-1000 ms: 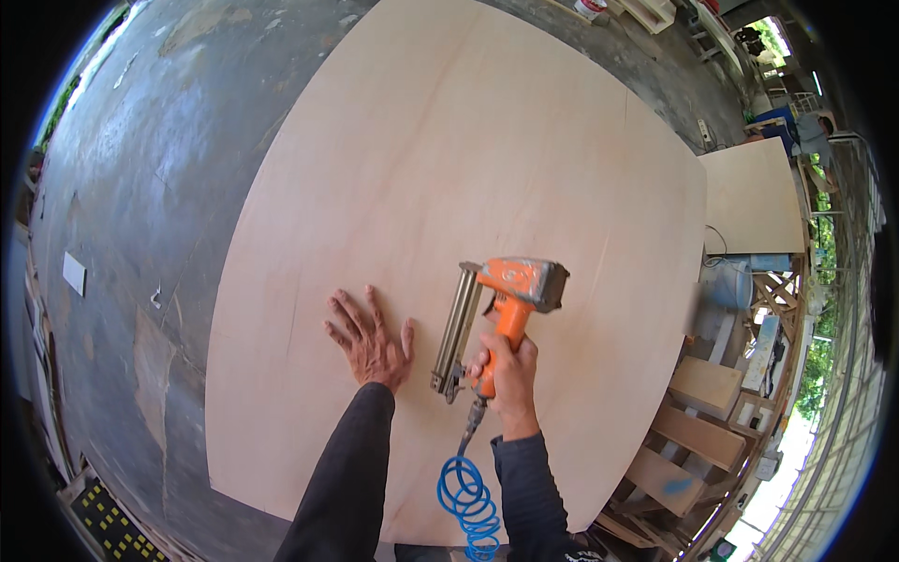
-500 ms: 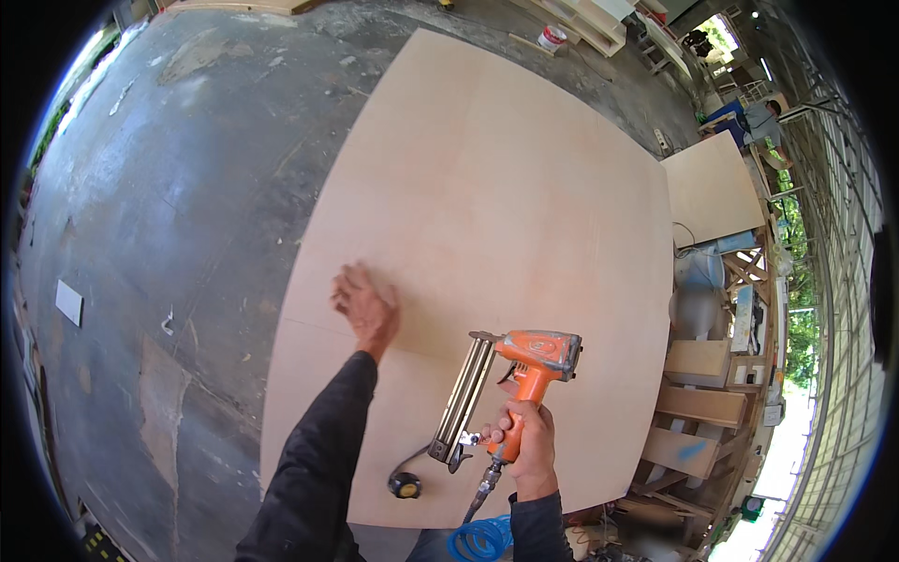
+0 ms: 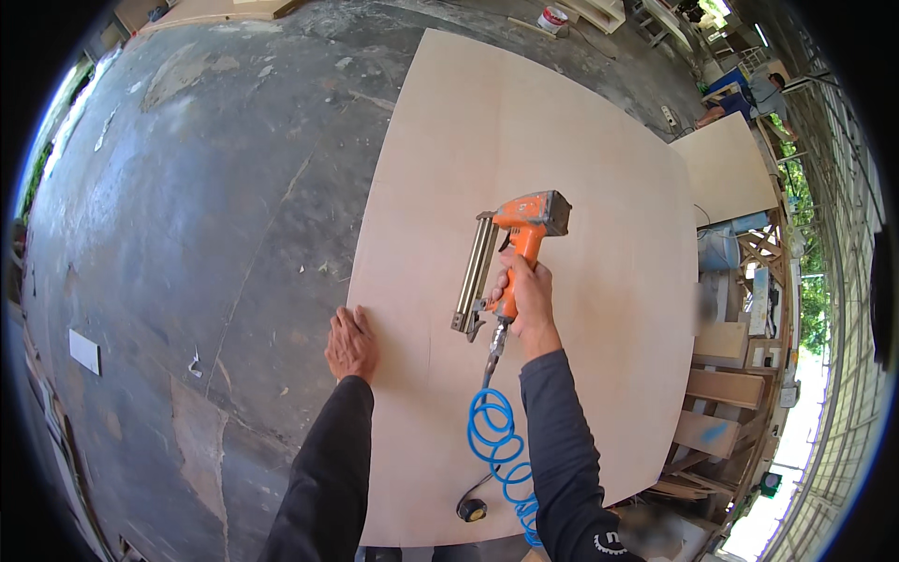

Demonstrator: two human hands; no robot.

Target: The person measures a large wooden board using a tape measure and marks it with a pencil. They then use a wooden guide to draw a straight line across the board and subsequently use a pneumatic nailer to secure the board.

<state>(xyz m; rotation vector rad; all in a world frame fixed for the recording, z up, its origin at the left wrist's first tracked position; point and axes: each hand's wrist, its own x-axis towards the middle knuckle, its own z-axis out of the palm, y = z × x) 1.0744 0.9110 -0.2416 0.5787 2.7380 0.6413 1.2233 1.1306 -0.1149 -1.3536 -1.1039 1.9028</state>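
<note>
My right hand (image 3: pixel 530 304) grips the handle of an orange nail gun (image 3: pixel 530 217), raised above a large pale plywood sheet (image 3: pixel 581 393). The gun's long metal magazine (image 3: pixel 478 267) hangs to the left of the handle. From the fitting at its base, a coiled blue air hose (image 3: pixel 494 426) runs down beside my right forearm. My left hand (image 3: pixel 352 345) rests on the sheet's left edge, its fingers pointing away from me and slightly bent. A black and yellow tape measure (image 3: pixel 472 510) lies near the sheet's front edge.
Grey, patched concrete floor (image 3: pixel 272 234) spreads out on the left, with a white rectangular piece (image 3: pixel 84 352) on it. Wood offcuts (image 3: pixel 726 386) are stacked along the right. A smaller panel (image 3: pixel 729 173) adjoins the far right corner, near a seated person (image 3: pixel 763 94). A paint bucket (image 3: pixel 552 19) stands beyond.
My right hand has carried the nail gun up and away from me, drawing the blue hose out across the sheet. My left hand has come down from above the sheet onto its left edge.
</note>
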